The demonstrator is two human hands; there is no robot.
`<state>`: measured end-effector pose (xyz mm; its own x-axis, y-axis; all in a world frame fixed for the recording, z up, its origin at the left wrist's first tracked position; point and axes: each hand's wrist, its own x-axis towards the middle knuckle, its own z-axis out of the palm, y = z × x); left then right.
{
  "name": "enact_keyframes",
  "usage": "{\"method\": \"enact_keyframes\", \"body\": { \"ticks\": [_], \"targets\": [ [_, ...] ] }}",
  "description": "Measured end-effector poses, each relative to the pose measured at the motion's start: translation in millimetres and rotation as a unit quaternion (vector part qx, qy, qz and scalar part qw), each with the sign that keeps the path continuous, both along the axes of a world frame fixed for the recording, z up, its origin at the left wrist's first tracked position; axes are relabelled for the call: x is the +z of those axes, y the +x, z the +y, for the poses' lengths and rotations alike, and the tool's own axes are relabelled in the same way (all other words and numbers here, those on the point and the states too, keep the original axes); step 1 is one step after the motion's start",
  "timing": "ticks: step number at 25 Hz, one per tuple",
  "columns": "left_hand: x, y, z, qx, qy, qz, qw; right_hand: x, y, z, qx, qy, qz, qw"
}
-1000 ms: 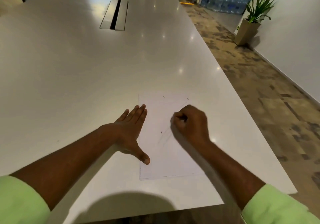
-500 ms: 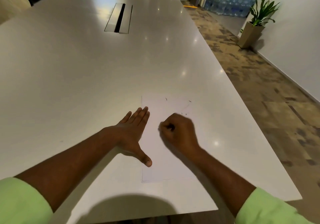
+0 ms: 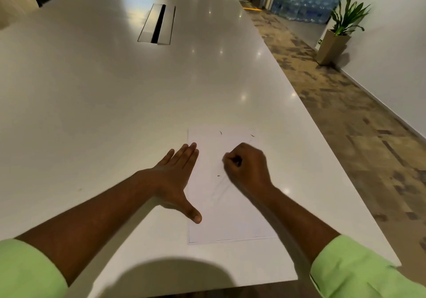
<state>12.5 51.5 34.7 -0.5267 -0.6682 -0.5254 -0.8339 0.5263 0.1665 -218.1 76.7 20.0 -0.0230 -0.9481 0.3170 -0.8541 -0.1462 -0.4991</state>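
**Two hands on one sheet**

We found the sheet of paper (image 3: 230, 205) lying flat on the white worktop (image 3: 115, 101), close to its near edge and right side, with its long sides running away from the person. A few short dark marks (image 3: 220, 132) showed near its far edge, and one more lay just beside the right hand.

The left hand (image 3: 175, 177) lay released and flat, palm down, with its fingers straight and close together. It rested along the left edge of the sheet. The fingertips overlapped that edge, and the thumb (image 3: 194, 215) splayed out toward us with its tip on the paper.

The right hand (image 3: 247, 166) sat clenched over the far half of the sheet, knuckles up and slightly blurred. We saw a dark patch in the hollow between thumb and curled fingers. We could not tell whether this was something held or only shadow.

Both forearms were bare up to light green sleeves (image 3: 23, 272). Well beyond the paper, a metal cable hatch (image 3: 158, 24) sat in the middle of the worktop. To the right we saw patterned carpet (image 3: 345, 113) and a potted plant (image 3: 338, 32) against the white wall.
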Motion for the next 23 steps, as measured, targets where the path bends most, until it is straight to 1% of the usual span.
{"method": "enact_keyframes", "body": {
  "ticks": [3, 4, 5, 6, 8, 9, 10, 11, 13, 14, 15, 16, 17, 19, 20, 21, 23],
  "targets": [
    [0, -1, 1, 0.000, 0.000, 0.000, 1.000, 15, -47, -43, -0.128, 0.023, 0.013, 0.991],
    [0, -1, 1, 0.001, 0.000, 0.000, 1.000, 22, -54, -48, -0.151, 0.028, 0.006, 0.988],
    [0, -1, 1, 0.000, 0.000, 0.000, 1.000, 26, -48, -46, -0.155, 0.016, -0.008, 0.988],
    [-1, -1, 1, -0.001, 0.000, 0.001, 1.000, 27, -30, -36, -0.136, 0.004, -0.021, 0.991],
    [0, 0, 0, 0.003, 0.004, 0.005, 1.000, 17, 21, -4, -0.023, 0.018, -0.038, 0.999],
    [1, 0, 1, 0.002, 0.008, 0.006, 1.000, 7, 37, 12, 0.036, 0.033, -0.028, 0.998],
    [0, 0, 1, 0.000, 0.007, 0.007, 1.000, 2, 39, 14, 0.060, 0.034, -0.012, 0.998],
    [-1, 0, 0, -0.001, 0.005, 0.008, 1.000, 1, 29, 2, 0.041, 0.022, -0.011, 0.999],
    [1, 1, 1, 0.000, 0.007, 0.006, 1.000, 4, -5, -35, -0.072, -0.003, -0.008, 0.997],
    [2, 0, 1, 0.000, 0.006, 0.003, 1.000, 11, -20, -48, -0.117, 0.000, 0.001, 0.993],
    [1, 0, 1, 0.000, 0.005, 0.000, 1.000, 16, -25, -53, -0.138, 0.009, -0.003, 0.990],
    [2, 0, 1, -0.003, 0.006, -0.003, 1.000, 17, -16, -49, -0.135, 0.012, -0.011, 0.991],
    [2, -1, 1, -0.003, 0.008, -0.003, 1.000, 14, 4, -40, -0.107, 0.012, -0.019, 0.994],
    [2, 0, 1, -0.001, 0.014, -0.001, 1.000, 3, 44, -13, 0.002, 0.019, -0.027, 0.999],
    [2, -1, 1, -0.003, 0.015, -0.001, 1.000, -2, 47, -11, 0.026, 0.010, -0.022, 0.999],
    [2, -1, 1, -0.003, 0.013, -0.002, 1.000, -3, 39, -21, 0.013, 0.001, -0.026, 1.000],
    [3, 0, 1, -0.003, 0.010, -0.003, 1.000, -2, 7, -54, -0.086, -0.009, -0.025, 0.996]
  ]
}}
